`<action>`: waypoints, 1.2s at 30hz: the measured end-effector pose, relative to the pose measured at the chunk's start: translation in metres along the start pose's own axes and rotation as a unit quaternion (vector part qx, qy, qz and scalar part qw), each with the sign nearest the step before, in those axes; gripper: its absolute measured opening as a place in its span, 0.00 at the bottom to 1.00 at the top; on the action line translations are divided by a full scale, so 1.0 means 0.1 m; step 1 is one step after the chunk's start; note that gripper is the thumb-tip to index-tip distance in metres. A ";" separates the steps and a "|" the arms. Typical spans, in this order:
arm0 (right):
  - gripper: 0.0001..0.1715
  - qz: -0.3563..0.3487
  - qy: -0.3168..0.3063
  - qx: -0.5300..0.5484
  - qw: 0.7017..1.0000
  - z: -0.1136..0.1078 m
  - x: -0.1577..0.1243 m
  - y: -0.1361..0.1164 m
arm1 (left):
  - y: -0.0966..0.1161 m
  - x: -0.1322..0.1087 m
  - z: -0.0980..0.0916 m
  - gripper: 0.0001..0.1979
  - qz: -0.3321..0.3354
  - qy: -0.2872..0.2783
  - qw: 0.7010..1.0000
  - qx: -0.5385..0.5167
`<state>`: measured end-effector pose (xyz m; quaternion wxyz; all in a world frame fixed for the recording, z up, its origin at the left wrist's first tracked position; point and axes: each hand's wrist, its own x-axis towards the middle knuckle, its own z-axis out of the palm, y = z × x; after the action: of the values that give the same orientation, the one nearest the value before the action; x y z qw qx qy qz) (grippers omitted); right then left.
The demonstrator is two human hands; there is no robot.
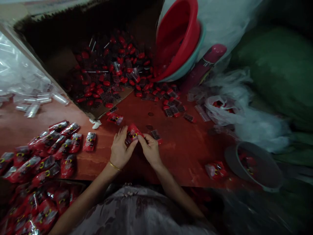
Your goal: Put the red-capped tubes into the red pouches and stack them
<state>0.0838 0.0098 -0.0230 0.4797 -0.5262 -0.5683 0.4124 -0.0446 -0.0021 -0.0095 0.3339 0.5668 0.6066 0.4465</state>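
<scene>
Both hands meet over the middle of the red table point(176, 153), around a small red printed packet point(133, 130). My left hand point(121, 147) holds the packet's left side, its thumb along the lower edge. At the packet's right edge, the thumb and fingers of my right hand point(149, 147) are pinched. A small clear container with a red cap point(156, 135) lies just beyond my right hand. Another red packet point(114, 118) rests near the box corner. What is inside the held packet is hidden.
A cardboard box point(80, 98) spills red-capped containers point(122, 71). Red packets point(56, 143) lie at left, clear tubes point(36, 101) behind them. A red basin point(176, 36), a pink spray can point(207, 65), plastic bags point(256, 124) and a grey bowl point(276, 176) stand at right.
</scene>
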 end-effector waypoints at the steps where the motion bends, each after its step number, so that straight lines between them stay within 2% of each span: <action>1: 0.14 -0.008 0.005 -0.006 1.000 -0.01 0.00 0.00 | 0.02 0.00 0.00 0.25 -0.049 -0.006 0.996 -0.074; 3: 0.15 -0.026 0.016 -0.037 0.999 -0.03 -0.03 -0.01 | 0.05 0.00 0.00 0.22 -0.163 -0.032 0.960 -0.225; 6: 0.19 -0.050 0.030 -0.087 0.994 -0.04 -0.09 0.01 | 0.09 0.01 -0.01 0.19 -0.319 -0.072 0.865 -0.381; 8: 0.19 -0.067 0.039 -0.108 0.991 -0.03 -0.12 0.02 | 0.12 -0.01 -0.02 0.19 -0.387 -0.108 0.811 -0.426; 10: 0.18 -0.085 0.040 -0.130 0.987 -0.02 -0.13 0.02 | 0.14 -0.03 -0.01 0.19 -0.410 -0.132 0.785 -0.445; 12: 0.18 -0.105 0.032 -0.149 0.983 -0.01 -0.14 0.02 | 0.15 -0.04 0.01 0.18 -0.393 -0.105 0.793 -0.454; 15: 0.19 -0.125 0.009 -0.146 0.981 0.03 -0.15 0.00 | 0.13 -0.05 0.07 0.19 -0.330 -0.034 0.834 -0.440; 17: 0.19 -0.131 -0.005 -0.146 0.981 0.02 -0.15 -0.02 | 0.12 -0.03 0.09 0.19 -0.303 -0.017 0.856 -0.419; 19: 0.19 -0.151 -0.029 -0.161 0.975 -0.06 -0.10 -0.04 | 0.11 -0.01 0.10 0.18 -0.305 -0.013 0.858 -0.412; 21: 0.15 -0.190 -0.069 -0.197 0.959 -0.25 -0.01 -0.04 | 0.12 0.02 0.07 0.19 -0.333 -0.012 0.844 -0.419; 23: 0.14 -0.228 -0.121 -0.274 0.926 -0.52 0.14 -0.02 | 0.14 0.04 0.02 0.20 -0.367 -0.016 0.825 -0.430; 26: 0.25 -0.222 -0.229 -0.441 0.839 -0.94 0.35 0.04 | 0.16 0.08 -0.03 0.19 -0.392 -0.034 0.808 -0.438; 28: 0.26 -0.214 -0.279 -0.488 0.799 -1.14 0.43 0.10 | 0.16 0.09 -0.04 0.18 -0.399 -0.052 0.803 -0.440; 29: 0.25 -0.213 -0.293 -0.496 0.789 -1.20 0.45 0.13 | 0.17 0.09 -0.04 0.17 -0.402 -0.060 0.800 -0.441; 30: 0.22 -0.212 -0.298 -0.497 0.787 -1.23 0.44 0.15 | 0.17 0.09 -0.04 0.17 -0.405 -0.066 0.797 -0.443; 32: 0.18 -0.208 -0.283 -0.477 0.806 -1.23 0.37 0.21 | 0.18 0.08 -0.03 0.16 -0.410 -0.073 0.792 -0.448; 36: 0.16 -0.143 -0.198 -0.353 0.903 -1.08 0.06 0.24 | 0.19 0.07 -0.03 0.16 -0.417 -0.077 0.785 -0.452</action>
<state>0.1946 0.0142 -0.0243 0.1942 -0.4814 -0.8292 0.2073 -0.0412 0.0039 0.0102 0.7511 0.0757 0.4848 0.4416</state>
